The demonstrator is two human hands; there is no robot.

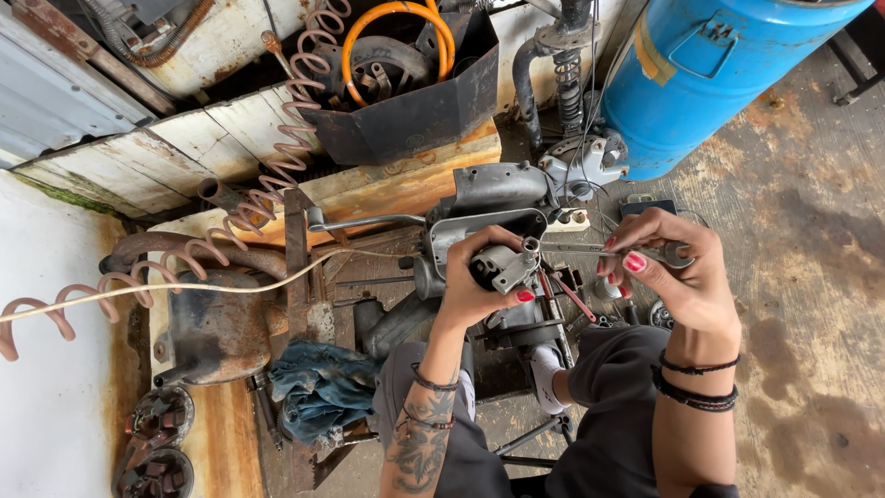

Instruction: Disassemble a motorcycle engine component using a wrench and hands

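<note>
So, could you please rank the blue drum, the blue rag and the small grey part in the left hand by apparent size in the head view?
1. blue drum, cut off by the frame
2. blue rag
3. small grey part, gripped in the left hand

Dull grey cast metal is seen on the small engine part (502, 267), rough rust on the old tank (217, 327), glossy blue paint on the drum (710, 74), peeling white wood on the planks (175, 152), crumpled blue cloth on the rag (318, 383).

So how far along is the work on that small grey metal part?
Done: the small grey part is off the machine and in the left hand. In hand: the right hand holds a slim metal tool at its top fitting. Left: the grey housing sits open, with loose parts on the floor.
</note>
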